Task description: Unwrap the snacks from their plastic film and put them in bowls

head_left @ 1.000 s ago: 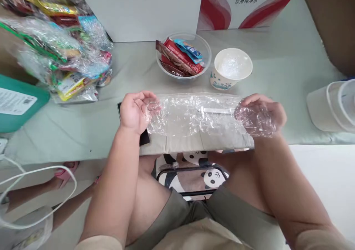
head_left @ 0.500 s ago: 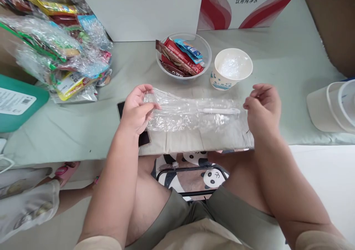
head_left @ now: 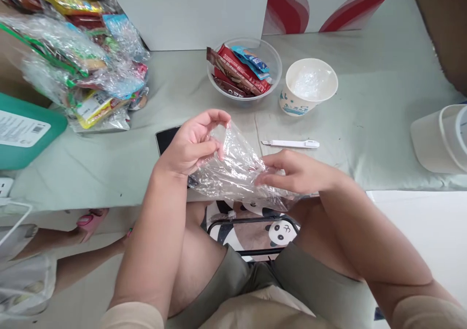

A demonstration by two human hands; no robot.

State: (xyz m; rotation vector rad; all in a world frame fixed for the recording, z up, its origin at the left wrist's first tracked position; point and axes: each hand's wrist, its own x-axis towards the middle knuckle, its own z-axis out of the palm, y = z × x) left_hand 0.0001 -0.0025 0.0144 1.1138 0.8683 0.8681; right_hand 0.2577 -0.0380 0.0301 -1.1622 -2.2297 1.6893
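A sheet of crinkled clear plastic film (head_left: 237, 173) hangs over the table's front edge, bunched between my hands. My left hand (head_left: 197, 144) holds its upper left part, with film at the fingertips and thumb. Against the film's right side lies my right hand (head_left: 292, 171), thumb and fingers apart. Just beyond that hand, a white utility knife (head_left: 291, 144) rests on the cloth with its blade tip pointing left. Partly hidden behind my left hand is a dark phone (head_left: 168, 137).
Behind the film stand a clear bowl (head_left: 275, 78) of wrapped snacks and a paper cup (head_left: 290, 105) with clear plastic inside. Heaped snack packets (head_left: 98, 76) and a green container (head_left: 29, 134) are at left. White buckets (head_left: 430, 139) stand at right; boxes (head_left: 189, 13) line the back.
My right hand has moved left and down onto the film, and my left hand slightly right. The film is gathered toward the front edge, off the knife, which now lies uncovered.
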